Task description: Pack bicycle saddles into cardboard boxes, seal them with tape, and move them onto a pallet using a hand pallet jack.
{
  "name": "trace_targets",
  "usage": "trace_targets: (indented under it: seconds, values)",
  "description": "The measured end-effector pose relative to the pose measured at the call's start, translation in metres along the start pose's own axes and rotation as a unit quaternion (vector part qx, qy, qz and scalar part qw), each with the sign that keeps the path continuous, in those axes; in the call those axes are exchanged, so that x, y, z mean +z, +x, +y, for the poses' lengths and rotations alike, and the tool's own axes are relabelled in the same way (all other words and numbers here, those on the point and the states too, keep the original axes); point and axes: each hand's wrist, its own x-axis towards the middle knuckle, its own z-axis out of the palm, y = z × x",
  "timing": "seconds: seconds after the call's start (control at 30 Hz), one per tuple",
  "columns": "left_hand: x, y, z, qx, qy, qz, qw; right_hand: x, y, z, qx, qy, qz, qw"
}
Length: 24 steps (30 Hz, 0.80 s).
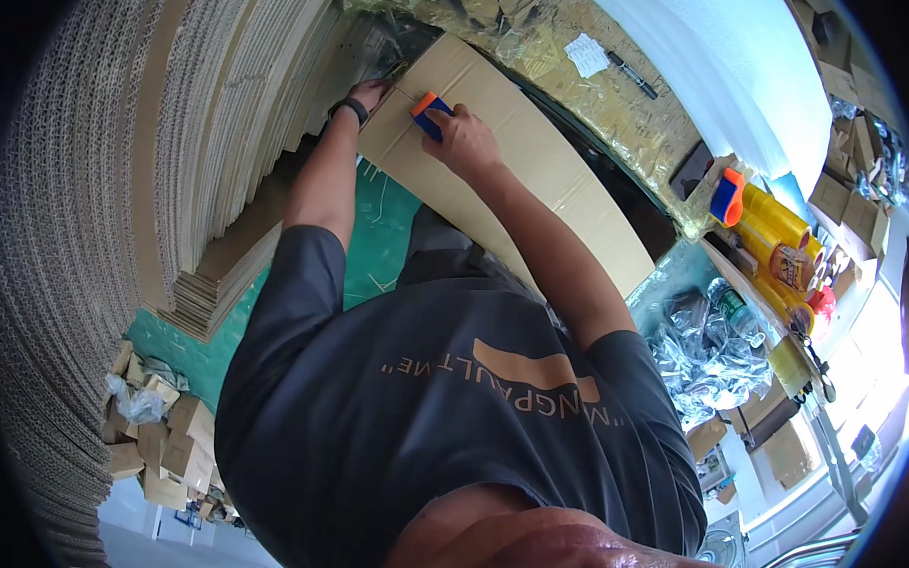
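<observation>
In the head view we've got a long tan cardboard (539, 152), smooth with faint creases, slanting through the upper middle. Ribbed stacks (87, 191) of corrugated board fill the left, and glossy yellow rolls (777, 217) lie at the right. The right hand (467, 142) is curled round a blocky blue-and-orange tool (432, 119) over the cardboard. The left hand (371, 92) is at the cardboard's left edge, fingers partly hidden, so we can't tell how wide it's spread.

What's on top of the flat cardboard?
The right hand holds a blue-and-orange tool over the flat cardboard; the right forearm crosses it. The surface directly beneath them is covered.
</observation>
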Motion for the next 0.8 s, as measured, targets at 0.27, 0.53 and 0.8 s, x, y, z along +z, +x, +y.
trace_targets:
  seconds: [0.27, 0.53, 0.8]
  values:
    - [0.081, -0.038, 0.068, 0.092, 0.394, 0.084, 0.911, -0.005, 0.001, 0.009, 0.080, -0.004, -0.023, 0.996]
    - [0.274, -0.150, 0.039, 0.528, 0.478, 0.208, 0.670, -0.058, -0.256, 0.155, -0.020, 0.029, 0.038, 0.999]
    - [0.622, -0.297, -0.055, 0.518, 0.589, -0.131, 0.607, -0.102, -0.556, 0.327, 0.083, -0.034, 0.018, 0.996]
